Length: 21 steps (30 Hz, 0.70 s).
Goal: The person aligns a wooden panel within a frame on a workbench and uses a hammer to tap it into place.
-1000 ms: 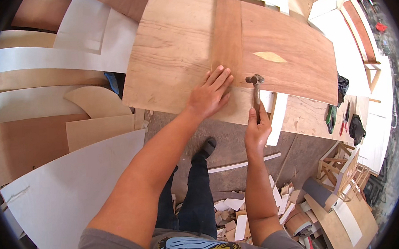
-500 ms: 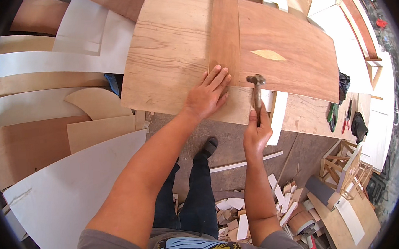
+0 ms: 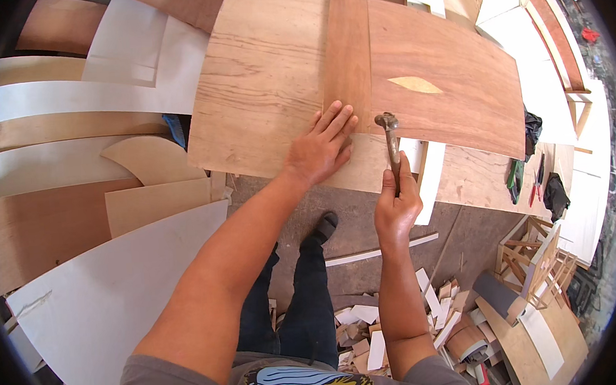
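My left hand [image 3: 320,144] lies flat with fingers stretched over the near end of a reddish-brown wooden strip [image 3: 347,56]. That strip runs along the left edge of a wider reddish-brown plywood panel [image 3: 454,49], which has a pale eye-shaped patch [image 3: 416,85]. Both rest on a larger light plywood sheet [image 3: 258,75]. In my right hand [image 3: 398,200] is a hammer [image 3: 393,148], gripped by its handle. The hammer's metal head is over the panel's near edge, close to the seam with the strip; whether it touches the wood I cannot tell.
White lengths [image 3: 430,178] jut out under the panel. Pliers with red handles [image 3: 535,189], a green-handled tool [image 3: 514,180] and a black bag [image 3: 554,195] lie at the right. Boards [image 3: 56,222] stack up on the left. Wood offcuts [image 3: 363,315] and a slatted wooden frame [image 3: 537,256] cover the floor.
The hammer's head has shifted slightly left and turned in my right hand. My left hand stays in place on the strip.
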{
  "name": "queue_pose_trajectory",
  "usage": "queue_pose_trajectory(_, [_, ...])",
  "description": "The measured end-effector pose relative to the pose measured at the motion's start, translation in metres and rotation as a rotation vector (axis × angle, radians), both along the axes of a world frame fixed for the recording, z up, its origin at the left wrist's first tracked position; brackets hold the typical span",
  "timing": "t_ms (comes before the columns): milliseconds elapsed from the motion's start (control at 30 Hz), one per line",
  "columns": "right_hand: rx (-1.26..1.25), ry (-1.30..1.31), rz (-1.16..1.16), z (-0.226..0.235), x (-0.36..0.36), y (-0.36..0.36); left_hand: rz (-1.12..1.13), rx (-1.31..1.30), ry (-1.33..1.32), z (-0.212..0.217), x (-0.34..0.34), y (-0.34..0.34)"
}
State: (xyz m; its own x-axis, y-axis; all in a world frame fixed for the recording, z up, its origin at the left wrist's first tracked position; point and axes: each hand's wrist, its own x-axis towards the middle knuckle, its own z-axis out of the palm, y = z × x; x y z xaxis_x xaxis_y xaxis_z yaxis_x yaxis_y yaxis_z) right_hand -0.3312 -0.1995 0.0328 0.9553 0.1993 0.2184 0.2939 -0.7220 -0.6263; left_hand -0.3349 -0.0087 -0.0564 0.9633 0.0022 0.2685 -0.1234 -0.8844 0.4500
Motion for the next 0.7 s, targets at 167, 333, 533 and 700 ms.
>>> queue_pose_trajectory(167, [-0.027,-0.017,0.029,0.003,-0.001,0.002,-0.002,0.006,0.000,0.000,0.000,0.001])
queue_pose_trajectory(333, [-0.166,0.004,0.025,-0.020,0.000,-0.002,-0.007,-0.026,-0.005,0.006,0.002,0.001])
queue_pose_trajectory(533, [0.047,-0.059,0.001,0.006,-0.004,0.003,0.000,0.004,-0.020,0.000,-0.001,0.001])
queue_pose_trajectory(700, [0.113,-0.087,0.002,0.002,-0.003,0.001,0.002,0.020,-0.026,-0.003,0.001,0.000])
